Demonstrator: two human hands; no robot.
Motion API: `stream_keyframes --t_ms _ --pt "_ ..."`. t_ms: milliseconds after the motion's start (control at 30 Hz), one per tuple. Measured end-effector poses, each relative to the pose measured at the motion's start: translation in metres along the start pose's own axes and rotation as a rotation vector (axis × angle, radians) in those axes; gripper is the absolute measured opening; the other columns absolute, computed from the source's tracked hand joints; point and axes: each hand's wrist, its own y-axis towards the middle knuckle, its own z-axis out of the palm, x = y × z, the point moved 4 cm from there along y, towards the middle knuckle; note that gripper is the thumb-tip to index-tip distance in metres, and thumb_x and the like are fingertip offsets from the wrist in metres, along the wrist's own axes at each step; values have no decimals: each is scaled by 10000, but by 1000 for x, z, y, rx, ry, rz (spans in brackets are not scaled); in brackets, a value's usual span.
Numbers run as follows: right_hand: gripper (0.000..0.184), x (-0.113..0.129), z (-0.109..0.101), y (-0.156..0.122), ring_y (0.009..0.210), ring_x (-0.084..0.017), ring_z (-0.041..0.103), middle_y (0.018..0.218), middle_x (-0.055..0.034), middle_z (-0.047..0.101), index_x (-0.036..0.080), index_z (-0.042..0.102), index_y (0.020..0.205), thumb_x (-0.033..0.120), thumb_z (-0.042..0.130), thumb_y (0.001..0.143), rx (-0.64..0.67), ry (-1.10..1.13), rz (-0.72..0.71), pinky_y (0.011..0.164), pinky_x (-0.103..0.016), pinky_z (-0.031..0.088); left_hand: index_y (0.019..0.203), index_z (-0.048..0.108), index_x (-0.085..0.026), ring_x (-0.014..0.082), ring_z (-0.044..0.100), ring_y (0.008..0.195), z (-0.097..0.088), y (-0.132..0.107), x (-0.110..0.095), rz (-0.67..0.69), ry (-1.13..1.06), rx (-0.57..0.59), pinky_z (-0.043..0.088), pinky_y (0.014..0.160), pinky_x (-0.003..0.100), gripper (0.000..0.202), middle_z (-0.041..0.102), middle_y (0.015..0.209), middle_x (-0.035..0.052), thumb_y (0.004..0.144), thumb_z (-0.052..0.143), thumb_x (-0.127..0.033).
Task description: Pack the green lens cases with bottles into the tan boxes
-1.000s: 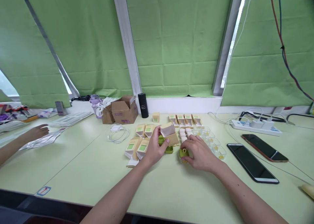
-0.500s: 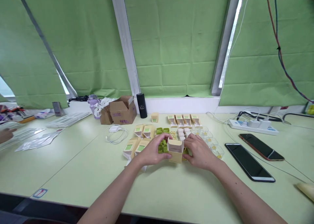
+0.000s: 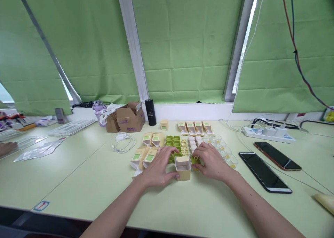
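A small open kraft box (image 3: 184,175), white inside, stands on the table with its lid flap raised. My left hand (image 3: 161,169) is curled round its left side, the thumb against the box. Just right of the box, my right hand (image 3: 211,161) pinches a small green cup (image 3: 194,160) with a pale yellow ring-shaped piece at its top. Behind the hands lie rows of green cups (image 3: 173,140), small yellow pieces (image 3: 184,147) and white pieces (image 3: 192,143). Clear plastic covers (image 3: 224,150) sit beyond my right hand.
Open kraft boxes (image 3: 138,157) lie at the left, more boxes (image 3: 194,128) behind. A closed box (image 3: 164,124), a black bottle (image 3: 150,112) and a brown carton (image 3: 131,118) stand at the back. Two phones (image 3: 264,173) and a power strip (image 3: 270,134) are at the right. Another person's hand (image 3: 7,148) shows far left.
The kraft box has come down and slightly left onto the table with my left hand. My right hand has parted from the box, and the green cup in its fingers now shows.
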Motion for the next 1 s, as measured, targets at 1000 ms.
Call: stream_keyframes --t_ms 1000 --pt "132 -2 -6 -1 995 -285 616 885 -47 760 258 736 958 327 800 866 53 -19 -1 854 -393 392 1389 667 -230 324 642 1295 17 -1 24 -126 -412 -214 531 1104 495 422 695 1407 152 1030 625 -447"
